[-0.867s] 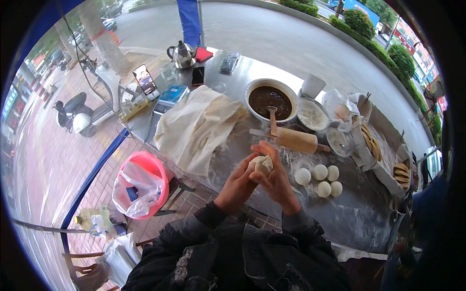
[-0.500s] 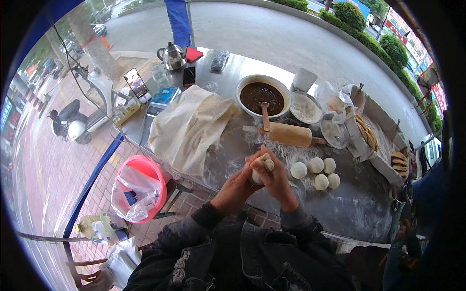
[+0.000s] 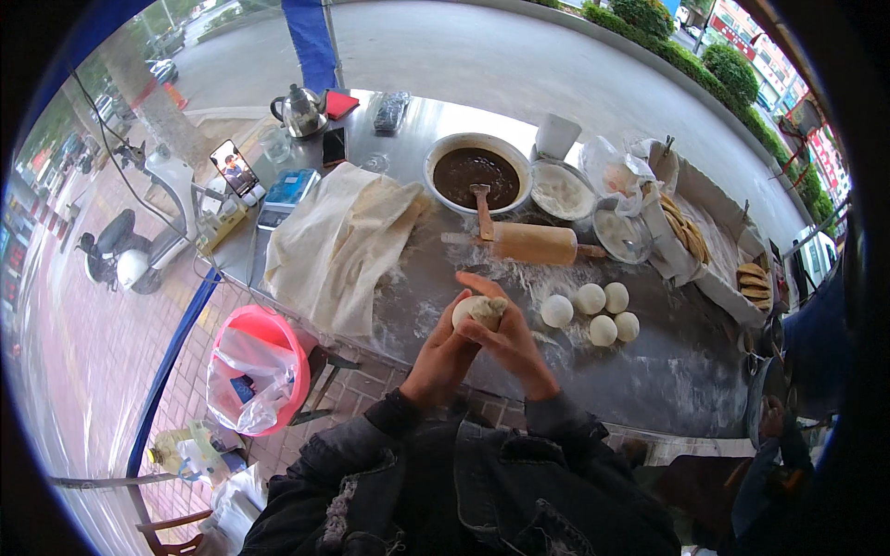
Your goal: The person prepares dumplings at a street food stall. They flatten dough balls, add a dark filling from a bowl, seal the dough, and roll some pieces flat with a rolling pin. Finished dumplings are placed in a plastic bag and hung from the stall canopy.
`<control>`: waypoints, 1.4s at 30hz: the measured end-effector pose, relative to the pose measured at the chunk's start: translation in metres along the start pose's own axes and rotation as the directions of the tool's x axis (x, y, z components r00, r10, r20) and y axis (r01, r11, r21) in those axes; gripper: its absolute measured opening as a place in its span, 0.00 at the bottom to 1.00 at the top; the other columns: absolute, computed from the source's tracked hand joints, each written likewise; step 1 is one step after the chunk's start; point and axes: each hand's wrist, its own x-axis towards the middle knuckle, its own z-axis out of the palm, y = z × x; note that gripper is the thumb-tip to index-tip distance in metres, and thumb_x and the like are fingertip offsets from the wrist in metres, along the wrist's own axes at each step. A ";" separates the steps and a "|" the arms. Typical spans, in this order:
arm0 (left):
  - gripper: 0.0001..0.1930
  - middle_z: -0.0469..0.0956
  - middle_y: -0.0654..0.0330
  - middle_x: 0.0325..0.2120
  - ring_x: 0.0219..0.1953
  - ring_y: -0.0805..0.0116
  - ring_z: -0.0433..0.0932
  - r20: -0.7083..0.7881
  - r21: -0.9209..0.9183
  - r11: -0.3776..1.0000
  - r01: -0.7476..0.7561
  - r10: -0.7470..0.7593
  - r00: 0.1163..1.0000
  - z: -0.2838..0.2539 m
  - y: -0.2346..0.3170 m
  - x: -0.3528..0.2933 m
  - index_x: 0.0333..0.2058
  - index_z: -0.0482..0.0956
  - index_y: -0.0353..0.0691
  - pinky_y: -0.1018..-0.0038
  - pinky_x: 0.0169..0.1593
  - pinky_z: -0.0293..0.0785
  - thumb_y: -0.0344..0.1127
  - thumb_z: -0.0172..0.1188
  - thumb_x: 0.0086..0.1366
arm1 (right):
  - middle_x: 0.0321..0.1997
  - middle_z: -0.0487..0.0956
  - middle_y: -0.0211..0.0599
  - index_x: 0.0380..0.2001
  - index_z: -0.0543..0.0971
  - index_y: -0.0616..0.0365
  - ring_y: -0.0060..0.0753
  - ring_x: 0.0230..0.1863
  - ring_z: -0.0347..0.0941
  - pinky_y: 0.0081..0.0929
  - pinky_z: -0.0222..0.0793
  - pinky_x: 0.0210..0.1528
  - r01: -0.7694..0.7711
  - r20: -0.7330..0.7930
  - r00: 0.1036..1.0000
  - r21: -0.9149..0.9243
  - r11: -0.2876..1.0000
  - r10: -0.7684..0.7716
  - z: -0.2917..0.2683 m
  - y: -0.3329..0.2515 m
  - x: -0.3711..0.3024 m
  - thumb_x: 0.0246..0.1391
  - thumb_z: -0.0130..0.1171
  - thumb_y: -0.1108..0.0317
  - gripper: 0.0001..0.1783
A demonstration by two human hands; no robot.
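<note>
"How's the grip?"
"Left hand and right hand cup a dough lump between them, over the surface. Uneven squeezing could split it."
"Beyond?"
"Five dough balls sit just right; a stray cuff might smear them. Farther, if the rolling pin rolls, it could jolt the spatula and spill brown paste."

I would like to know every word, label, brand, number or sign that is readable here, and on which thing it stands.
None can be quoted.
Building fronts across the road: any lettering is too small and blurred.
Street background, far left: any signs are blurred.
Standing phone: any screen text is too small.
Blue-topped device: any markings are too small.
Dough piece, dough balls, rolling pin: no lettering visible.
</note>
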 end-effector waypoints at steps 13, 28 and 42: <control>0.31 0.54 0.58 0.66 0.65 0.67 0.58 0.079 0.333 0.917 0.221 -0.261 0.962 -0.016 -0.036 0.008 0.69 0.46 0.43 0.67 0.65 0.57 0.52 0.38 0.75 | 0.44 0.82 0.36 0.36 0.82 0.62 0.36 0.55 0.73 0.33 0.61 0.62 -0.119 -0.334 0.937 -0.046 0.992 0.097 -0.010 0.031 -0.022 0.58 0.57 0.70 0.08; 0.24 0.71 0.52 0.51 0.52 0.63 0.71 -0.339 0.159 0.944 0.290 -0.224 0.914 -0.100 -0.071 0.059 0.58 0.61 0.33 0.69 0.56 0.69 0.48 0.40 0.75 | 0.33 0.75 0.48 0.34 0.73 0.63 0.49 0.37 0.72 0.41 0.65 0.41 -0.418 -0.803 0.424 -0.584 0.697 -0.419 -0.096 0.162 0.045 0.62 0.53 0.66 0.10; 0.22 0.74 0.54 0.45 0.47 0.62 0.76 -0.465 0.039 0.979 0.201 -0.161 0.870 -0.145 -0.025 0.062 0.52 0.67 0.34 0.66 0.52 0.74 0.49 0.41 0.74 | 0.39 0.72 0.46 0.35 0.72 0.60 0.51 0.43 0.67 0.42 0.63 0.47 -0.101 -0.333 0.940 -0.468 0.878 -0.069 0.031 0.155 0.037 0.53 0.64 0.64 0.13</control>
